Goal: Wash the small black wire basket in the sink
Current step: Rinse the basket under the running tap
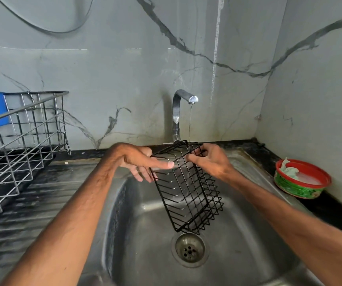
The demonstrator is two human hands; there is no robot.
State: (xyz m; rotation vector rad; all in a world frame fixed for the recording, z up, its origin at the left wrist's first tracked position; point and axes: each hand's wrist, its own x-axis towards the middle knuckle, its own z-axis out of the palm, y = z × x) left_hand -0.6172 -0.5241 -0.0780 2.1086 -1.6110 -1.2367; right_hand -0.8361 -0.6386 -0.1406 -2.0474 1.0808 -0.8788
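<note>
Below a marbled wall, a thin stream ran from the tap [178, 112] into the steel sink [238, 254]. The black wire basket [186, 188] hung tilted over the basin, its top at the stream. The right hand [209, 159] pinched its upper wires with curled fingers, and the left hand [139, 159] laid straight fingers against its side. This looked like rinsing; the next move probably called for turning the basket through the water.

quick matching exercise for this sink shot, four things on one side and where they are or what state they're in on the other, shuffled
Things:
1. black wire basket
2. tap
3. red-rimmed green bowl
4. steel dish rack

Places or states:
a. right of the sink, with a cloth in it
b. gripped by the right hand, tilted above the drain
c. left of the sink
d. running a thin stream of water

Pairs: 1-b, 2-d, 3-a, 4-c
</note>
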